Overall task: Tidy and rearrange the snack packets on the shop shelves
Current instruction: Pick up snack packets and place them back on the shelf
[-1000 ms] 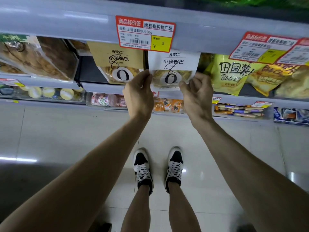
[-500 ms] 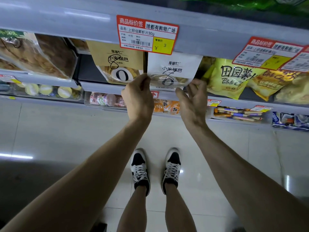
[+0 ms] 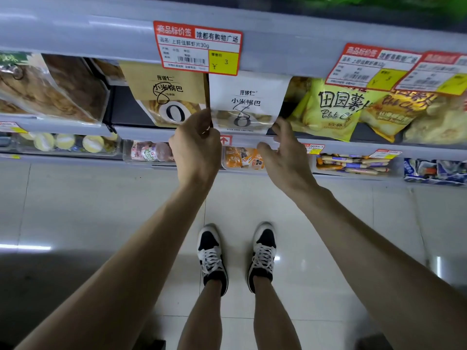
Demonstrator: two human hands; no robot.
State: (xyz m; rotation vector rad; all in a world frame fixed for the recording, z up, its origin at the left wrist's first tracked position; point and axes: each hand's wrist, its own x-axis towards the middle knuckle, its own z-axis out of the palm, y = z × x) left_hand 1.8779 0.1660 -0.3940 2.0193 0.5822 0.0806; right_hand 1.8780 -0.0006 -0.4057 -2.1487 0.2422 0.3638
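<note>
White packet [image 3: 249,102] stands upright on the shelf [image 3: 136,134], just above and between the two hands, its top edge behind the upper rail that carries the price tag [image 3: 197,48].

Hand state:
- Left hand [image 3: 195,150]: fingers curled, thumb raised. It appears to pinch the packet's lower left corner.
- Right hand [image 3: 285,157]: fingers spread and relaxed, holding nothing. Its fingertips lie just beside the packet's lower right corner; contact cannot be confirmed.

Probable faults from this position:
1. Forward tip. Support comes from one corner only. If the left hand lets go, or pulls toward the person, before the right hand steadies the other corner, the packet is likely to pivot over the shelf lip and drop to the floor [image 3: 75,210] below both hands.
2. Neighbour drag. The brown packet [image 3: 166,97] sits just above the left thumb, edge to edge with the white one. A sideways shift to the left may push or twist it out of line.
3. Gap collapse. The yellow packet [image 3: 328,107], beyond the right fingertips, leans toward the white packet. A careless brush there could slide it into the gap.
4. Crushed contents. A hard pinch at the corner may break the brittle snack inside.
</note>
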